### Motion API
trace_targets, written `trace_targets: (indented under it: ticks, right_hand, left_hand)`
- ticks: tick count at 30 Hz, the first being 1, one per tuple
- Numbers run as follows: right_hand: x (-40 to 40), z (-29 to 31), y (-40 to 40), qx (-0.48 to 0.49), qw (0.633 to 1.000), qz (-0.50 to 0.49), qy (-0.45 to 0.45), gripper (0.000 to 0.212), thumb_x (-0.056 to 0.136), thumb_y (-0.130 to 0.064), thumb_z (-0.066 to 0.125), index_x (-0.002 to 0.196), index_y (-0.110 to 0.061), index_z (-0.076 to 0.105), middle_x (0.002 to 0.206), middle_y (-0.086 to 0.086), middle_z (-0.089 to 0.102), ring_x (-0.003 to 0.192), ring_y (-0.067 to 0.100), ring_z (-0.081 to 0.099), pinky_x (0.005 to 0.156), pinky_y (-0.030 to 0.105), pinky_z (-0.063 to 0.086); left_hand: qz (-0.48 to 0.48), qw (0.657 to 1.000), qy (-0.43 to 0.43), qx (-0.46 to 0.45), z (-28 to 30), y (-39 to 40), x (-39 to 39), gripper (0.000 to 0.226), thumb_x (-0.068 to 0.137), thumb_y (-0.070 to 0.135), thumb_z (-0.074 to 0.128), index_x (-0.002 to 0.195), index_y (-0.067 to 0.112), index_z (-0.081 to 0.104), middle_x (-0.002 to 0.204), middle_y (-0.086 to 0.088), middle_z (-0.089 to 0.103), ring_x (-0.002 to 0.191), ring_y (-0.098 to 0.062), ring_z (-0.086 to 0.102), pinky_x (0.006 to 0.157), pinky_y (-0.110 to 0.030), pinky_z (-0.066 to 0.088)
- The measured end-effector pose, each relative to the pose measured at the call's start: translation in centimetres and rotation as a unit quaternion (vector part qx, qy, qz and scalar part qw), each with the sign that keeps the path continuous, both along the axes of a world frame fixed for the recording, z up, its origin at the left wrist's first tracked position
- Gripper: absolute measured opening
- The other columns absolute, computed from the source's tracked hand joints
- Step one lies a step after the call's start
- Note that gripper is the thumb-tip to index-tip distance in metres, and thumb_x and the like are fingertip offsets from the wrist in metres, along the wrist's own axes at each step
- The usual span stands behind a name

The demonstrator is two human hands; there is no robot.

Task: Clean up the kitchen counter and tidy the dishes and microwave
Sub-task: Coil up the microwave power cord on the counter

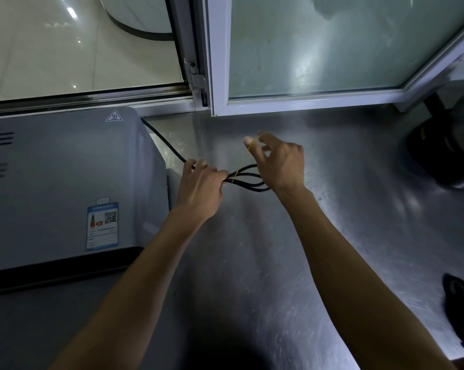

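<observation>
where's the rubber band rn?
Head view, centre: the yellow rubber band is stretched from the right hand down to the looped black power cord, which the left hand grips beside the microwave.

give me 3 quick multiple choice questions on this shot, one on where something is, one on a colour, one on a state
1. Where does the black cord come from?
A. behind the microwave on the left
B. the dark appliance at the right edge
C. through the open window

2. What colour is the rubber band stretched off the cord?
A. red
B. yellow
C. blue

3. What state is the cord in at the left hand?
A. lying straight on the counter
B. plugged into a wall socket
C. folded into loops and gripped

Answers:
1 A, the cord runs back along the microwave's rear corner.
2 B, a thin yellow line runs from the loops up to the right hand, which pinches it.
3 C, several loops fan out from the left hand's grip above the steel counter.
</observation>
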State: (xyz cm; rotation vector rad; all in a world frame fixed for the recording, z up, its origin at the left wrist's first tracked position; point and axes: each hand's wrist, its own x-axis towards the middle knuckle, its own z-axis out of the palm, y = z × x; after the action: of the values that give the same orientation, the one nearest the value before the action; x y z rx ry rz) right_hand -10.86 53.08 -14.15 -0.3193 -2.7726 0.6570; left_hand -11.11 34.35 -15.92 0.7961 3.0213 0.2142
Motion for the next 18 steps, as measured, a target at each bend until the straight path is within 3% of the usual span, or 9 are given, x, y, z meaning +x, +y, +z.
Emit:
trace_targets:
  ticks: [5, 10, 13, 14, 16, 18]
  right_hand:
    - [-0.2, 0.4, 0.7, 0.086, 0.989, 0.004, -0.12, 0.081, 0.093, -0.07, 0.001, 0.107, -0.02, 0.064, 0.066, 0.003, 0.063, 0.067, 0.025, 0.061, 0.099, 0.043, 0.037]
    - [-0.3, 0.8, 3.1, 0.187, 0.963, 0.069, -0.18, 0.048, 0.109, -0.044, 0.019, 0.097, -0.026, 0.061, 0.058, -0.002, 0.045, 0.058, 0.025, 0.052, 0.094, 0.045, 0.04]
    - [-1.0, 2.1, 2.6, 0.22, 0.947, 0.144, -0.186, 0.022, 0.108, -0.034, 0.037, 0.11, -0.038, 0.058, 0.061, 0.0, 0.048, 0.057, 0.022, 0.051, 0.094, 0.048, 0.046]
    - [-1.4, 2.5, 2.1, 0.231, 0.939, 0.174, -0.187, 0.019, 0.107, -0.032, 0.042, 0.097, -0.042, 0.054, 0.061, 0.001, 0.045, 0.056, 0.022, 0.049, 0.094, 0.049, 0.047]
    - [-2.5, 2.8, 0.9, 0.243, 0.926, 0.225, -0.18, 0.046, 0.106, -0.036, 0.045, 0.064, -0.041, 0.026, 0.062, 0.005, 0.045, 0.057, 0.022, 0.049, 0.092, 0.046, 0.048]
    - [-3.5, 3.0, -0.4, 0.194, 0.934, 0.239, -0.184, 0.053, 0.103, -0.054, 0.038, 0.058, -0.03, 0.024, 0.059, 0.006, 0.042, 0.054, 0.022, 0.044, 0.075, 0.033, 0.044]
  left_hand:
    - [-0.001, 1.0, 0.002, 0.006, 0.1, -0.3, 0.2, 0.019, 0.097, 0.022, 0.054, 0.109, 0.026, 0.069, 0.091, 0.003, 0.07, 0.102, -0.022, 0.056, 0.104, -0.04, 0.031]
    - [-0.01, 0.999, 0.001, 0.036, 0.0, -0.8, 0.6, 0.022, 0.099, 0.023, 0.052, 0.113, 0.025, 0.069, 0.093, 0.003, 0.07, 0.104, -0.022, 0.055, 0.107, -0.041, 0.028]
    - [-0.026, 0.999, -0.009, 0.04, 0.0, -0.7, 0.3, 0.024, 0.101, 0.029, 0.051, 0.118, 0.026, 0.068, 0.1, 0.004, 0.07, 0.108, -0.021, 0.055, 0.108, -0.042, 0.024]
    - [-0.032, 0.999, -0.012, 0.041, 0.1, -0.6, 0.2, 0.025, 0.101, 0.03, 0.051, 0.12, 0.027, 0.068, 0.102, 0.004, 0.071, 0.11, -0.021, 0.055, 0.109, -0.042, 0.024]
    - [-0.047, 0.998, -0.012, 0.046, 0.1, -0.6, 0.2, 0.026, 0.1, 0.029, 0.054, 0.121, 0.025, 0.068, 0.104, 0.003, 0.071, 0.11, -0.022, 0.055, 0.108, -0.044, 0.024]
    - [-0.059, 0.997, -0.003, 0.058, 0.1, -0.8, 0.2, 0.026, 0.098, 0.026, 0.058, 0.12, 0.023, 0.07, 0.103, 0.002, 0.072, 0.108, -0.023, 0.057, 0.108, -0.046, 0.024]
